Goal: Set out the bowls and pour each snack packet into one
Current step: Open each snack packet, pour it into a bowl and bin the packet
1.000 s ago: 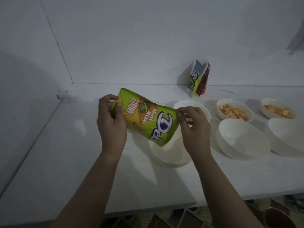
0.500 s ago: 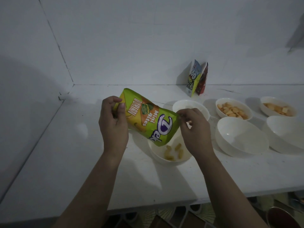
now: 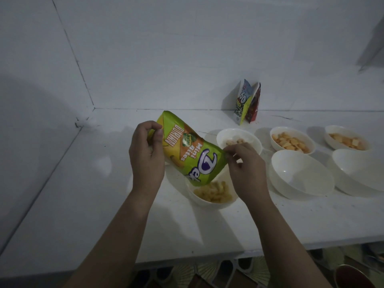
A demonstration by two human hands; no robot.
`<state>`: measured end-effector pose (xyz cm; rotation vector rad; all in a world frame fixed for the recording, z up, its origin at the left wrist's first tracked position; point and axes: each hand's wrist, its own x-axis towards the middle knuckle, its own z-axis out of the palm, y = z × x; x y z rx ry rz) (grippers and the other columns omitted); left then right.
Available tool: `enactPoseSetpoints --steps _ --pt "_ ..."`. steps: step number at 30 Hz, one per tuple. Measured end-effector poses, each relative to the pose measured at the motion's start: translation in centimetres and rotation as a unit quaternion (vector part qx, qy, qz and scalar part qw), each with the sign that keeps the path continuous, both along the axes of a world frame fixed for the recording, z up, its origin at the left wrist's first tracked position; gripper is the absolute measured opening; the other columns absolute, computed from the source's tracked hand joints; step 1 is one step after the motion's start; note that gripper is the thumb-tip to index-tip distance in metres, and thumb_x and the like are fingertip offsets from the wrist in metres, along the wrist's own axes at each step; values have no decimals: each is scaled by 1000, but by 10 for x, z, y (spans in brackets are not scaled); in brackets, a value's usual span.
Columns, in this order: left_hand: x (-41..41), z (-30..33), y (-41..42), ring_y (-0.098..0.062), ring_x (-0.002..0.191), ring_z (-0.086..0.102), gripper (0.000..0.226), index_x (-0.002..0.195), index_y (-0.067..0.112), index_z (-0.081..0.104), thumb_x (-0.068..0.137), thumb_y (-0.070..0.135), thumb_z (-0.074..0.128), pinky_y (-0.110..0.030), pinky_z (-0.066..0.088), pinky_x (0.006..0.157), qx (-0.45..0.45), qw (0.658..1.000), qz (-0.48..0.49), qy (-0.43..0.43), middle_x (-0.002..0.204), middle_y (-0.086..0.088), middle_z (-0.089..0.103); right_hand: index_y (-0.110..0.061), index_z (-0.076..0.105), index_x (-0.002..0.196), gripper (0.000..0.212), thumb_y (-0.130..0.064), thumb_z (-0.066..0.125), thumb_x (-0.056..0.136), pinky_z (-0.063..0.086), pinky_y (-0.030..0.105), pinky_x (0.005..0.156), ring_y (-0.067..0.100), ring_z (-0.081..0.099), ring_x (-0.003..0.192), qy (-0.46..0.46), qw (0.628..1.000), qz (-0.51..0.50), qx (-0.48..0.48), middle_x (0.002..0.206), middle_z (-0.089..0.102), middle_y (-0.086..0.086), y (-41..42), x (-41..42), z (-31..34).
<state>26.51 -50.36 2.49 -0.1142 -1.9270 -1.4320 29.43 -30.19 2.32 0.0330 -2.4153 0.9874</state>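
The white counter (image 3: 87, 204) carries everything, with the near bowl (image 3: 204, 201) as its landmark. Right of that bowl sit two large empty bowls (image 3: 301, 175); behind it stand three smaller bowls (image 3: 292, 140) already holding snacks, and further back two standing packets (image 3: 248, 102). Directly above the near bowl hangs the tilted green packet (image 3: 187, 154), mouth down. The left hand (image 3: 146, 156) pinches its raised bottom corner, and the right hand (image 3: 245, 171) pinches its mouth edge. The pale snack pieces (image 3: 214, 192), absent a second ago and few half a second ago, now heap in the bowl, so this pour looks nearly done.
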Motion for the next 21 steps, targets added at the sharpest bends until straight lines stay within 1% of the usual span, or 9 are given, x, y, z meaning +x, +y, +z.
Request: enactPoseSetpoints --steps 3,8,12,15,17,19,21 --pt "0 0 0 2 86 53 8 99 25 52 99 17 51 -8 38 72 0 1000 -1 -8 93 19 55 -10 72 96 17 0 62 89 37 -2 71 -2 53 77 2 1000 2 -5 91 57 -9 0 2 0" --pt "3 2 1 6 87 52 8 99 24 52 99 17 51 -5 37 72 -2 1000 -5 -6 94 20 54 -9 73 96 16 1 62 89 37 -2 70 -4 53 78 22 1000 -6 -13 92 57 -10 0 4 1" --pt "5 3 2 8 88 52 7 99 23 53 100 17 50 -4 37 72 -8 1000 -12 -9 94 20 55 -11 73 98 18 1 63 89 37 1 71 6 56 82 26 999 -24 -15 94 57 -11 1 3 1" --pt "5 1 0 7 90 53 7 99 24 53 100 18 51 -7 38 73 -17 1000 -12 -9 95 18 56 -11 73 96 18 2 63 88 37 2 71 9 57 84 32 999 -25 -17 93 58 -11 1 3 -1" --pt "5 1 0 5 90 53 6 99 24 54 100 18 51 -7 39 73 -17 1000 -11 -11 96 12 58 -11 72 94 17 2 63 88 37 0 69 3 55 79 21 1000 -10 -10 91 58 -10 2 2 -3" --pt "5 2 -1 5 89 54 7 98 23 54 100 17 51 -5 38 73 -18 1000 -11 -11 97 7 59 -13 72 94 17 0 61 89 37 0 67 -3 54 78 -16 1000 12 6 89 58 -9 3 2 -2" --pt "4 4 -1 7 89 53 6 98 21 54 100 16 51 -4 37 72 -24 1000 -14 -9 95 8 58 -15 69 95 15 -4 60 91 38 2 67 -5 53 79 -32 999 21 13 89 58 -9 4 0 2"
